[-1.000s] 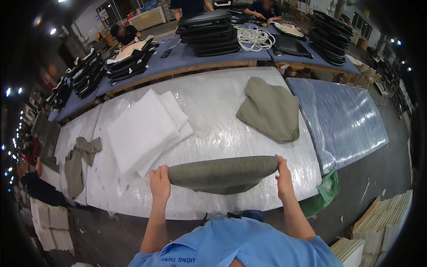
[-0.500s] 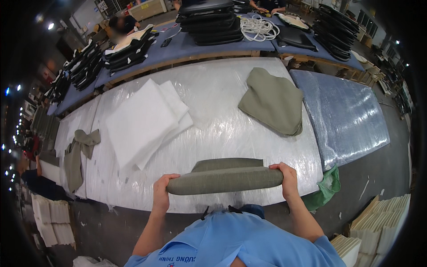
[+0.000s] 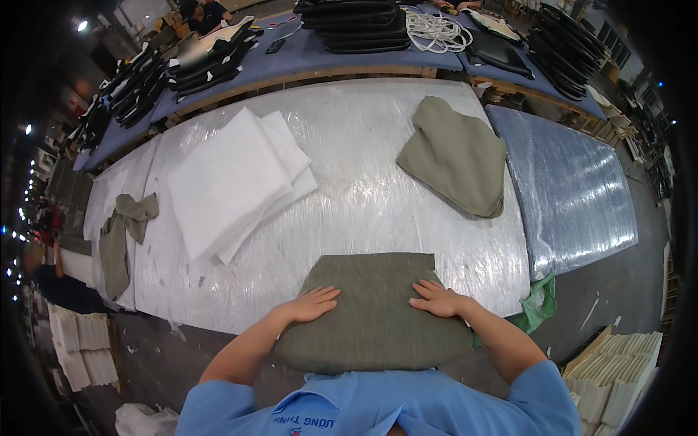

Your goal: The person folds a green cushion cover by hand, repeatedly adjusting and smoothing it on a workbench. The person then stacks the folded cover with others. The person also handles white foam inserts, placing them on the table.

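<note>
The left hand [image 3: 314, 304] and right hand [image 3: 438, 299] are open — palms down, fingers extended — touching the olive fabric piece [image 3: 374, 316] toward its opposite sides. It lies at the near edge of the plastic-covered bench [image 3: 356, 218], just beside the blue shirt [image 3: 385, 396].

Wide head-height fisheye view, downward and forward over the pale worktop [image 3: 363, 211].

Fabric piece [image 3: 378, 320] under the fingers [image 3: 325, 293], sheet pile [image 3: 229, 182] ahead-left of them on the desk [image 3: 356, 218], cloth [image 3: 462, 160] ahead-right, cushion stack [image 3: 356, 29] well beyond.
</note>
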The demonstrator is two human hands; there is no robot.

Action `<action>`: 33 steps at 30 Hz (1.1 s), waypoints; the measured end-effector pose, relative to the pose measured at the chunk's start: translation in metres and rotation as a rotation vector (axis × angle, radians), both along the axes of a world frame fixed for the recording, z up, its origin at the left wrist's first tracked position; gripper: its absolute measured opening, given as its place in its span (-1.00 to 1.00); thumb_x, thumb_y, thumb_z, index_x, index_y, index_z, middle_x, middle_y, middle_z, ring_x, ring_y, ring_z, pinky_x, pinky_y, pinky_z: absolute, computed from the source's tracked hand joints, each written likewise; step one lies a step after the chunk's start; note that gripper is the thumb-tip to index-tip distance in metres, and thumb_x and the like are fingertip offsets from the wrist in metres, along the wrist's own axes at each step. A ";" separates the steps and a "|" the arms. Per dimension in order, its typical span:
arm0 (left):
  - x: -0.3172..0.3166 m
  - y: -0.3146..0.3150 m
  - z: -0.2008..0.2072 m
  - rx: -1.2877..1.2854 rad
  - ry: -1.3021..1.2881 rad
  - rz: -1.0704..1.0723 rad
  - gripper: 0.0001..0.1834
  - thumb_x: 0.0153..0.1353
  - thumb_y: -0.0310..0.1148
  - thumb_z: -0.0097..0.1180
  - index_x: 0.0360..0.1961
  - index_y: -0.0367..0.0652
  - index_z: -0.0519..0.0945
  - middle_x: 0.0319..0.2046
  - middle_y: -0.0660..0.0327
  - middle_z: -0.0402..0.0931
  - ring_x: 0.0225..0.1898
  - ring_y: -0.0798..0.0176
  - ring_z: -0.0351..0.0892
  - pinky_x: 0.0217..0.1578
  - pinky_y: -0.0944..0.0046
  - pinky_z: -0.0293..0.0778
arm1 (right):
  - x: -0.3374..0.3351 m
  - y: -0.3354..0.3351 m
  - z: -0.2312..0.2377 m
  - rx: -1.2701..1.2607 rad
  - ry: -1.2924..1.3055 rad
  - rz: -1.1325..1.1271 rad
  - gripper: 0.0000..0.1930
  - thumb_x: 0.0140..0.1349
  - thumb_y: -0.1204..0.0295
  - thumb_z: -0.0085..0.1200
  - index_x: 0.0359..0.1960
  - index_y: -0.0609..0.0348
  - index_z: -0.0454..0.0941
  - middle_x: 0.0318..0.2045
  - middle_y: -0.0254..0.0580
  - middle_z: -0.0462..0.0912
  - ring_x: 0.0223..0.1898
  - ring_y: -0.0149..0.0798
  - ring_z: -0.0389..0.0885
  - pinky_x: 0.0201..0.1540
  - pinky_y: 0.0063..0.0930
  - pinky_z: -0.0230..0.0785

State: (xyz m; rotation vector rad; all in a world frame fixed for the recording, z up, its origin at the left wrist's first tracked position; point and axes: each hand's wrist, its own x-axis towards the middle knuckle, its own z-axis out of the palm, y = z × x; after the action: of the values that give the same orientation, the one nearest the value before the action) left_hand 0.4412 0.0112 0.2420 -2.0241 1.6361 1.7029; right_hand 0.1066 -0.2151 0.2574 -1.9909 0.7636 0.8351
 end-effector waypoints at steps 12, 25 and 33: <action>-0.023 -0.052 -0.046 0.157 -0.193 0.076 -0.20 0.48 0.31 -0.50 0.63 0.23 -0.07 0.65 0.34 -0.28 0.64 0.04 -0.34 0.57 -0.16 -0.30 | 0.078 -0.005 -0.083 -0.472 -0.040 -0.251 -0.23 0.37 -0.01 0.08 0.53 -0.02 0.16 0.51 0.07 0.11 0.54 0.14 0.03 0.46 0.38 -0.08; -0.025 -0.070 -0.086 0.015 -0.323 0.265 -0.18 0.47 0.24 -0.30 0.62 0.13 -0.06 0.64 0.23 -0.23 0.63 -0.01 -0.26 0.57 -0.13 -0.25 | 0.100 -0.013 -0.126 -0.704 -0.131 -0.254 -0.64 0.38 0.25 0.08 0.14 0.09 0.46 0.23 0.01 0.42 0.34 0.08 0.31 0.38 0.36 0.04; -0.033 -0.085 -0.103 -0.635 -0.469 0.225 -0.32 0.31 -0.18 0.19 0.40 -0.15 0.33 0.50 -0.07 0.10 0.55 -0.20 -0.03 0.53 -0.16 -0.09 | 0.088 -0.013 -0.133 -0.530 -0.571 -0.675 -0.88 0.43 0.39 0.01 -0.13 0.15 0.40 -0.36 0.09 0.66 -0.11 0.18 0.64 0.22 0.12 0.26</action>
State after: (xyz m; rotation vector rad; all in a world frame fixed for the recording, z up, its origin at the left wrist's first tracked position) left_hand 0.4081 -0.0733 0.1393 -2.6822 1.9733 0.6613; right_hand 0.1946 -0.2283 0.1245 -2.0372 1.2732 -0.3561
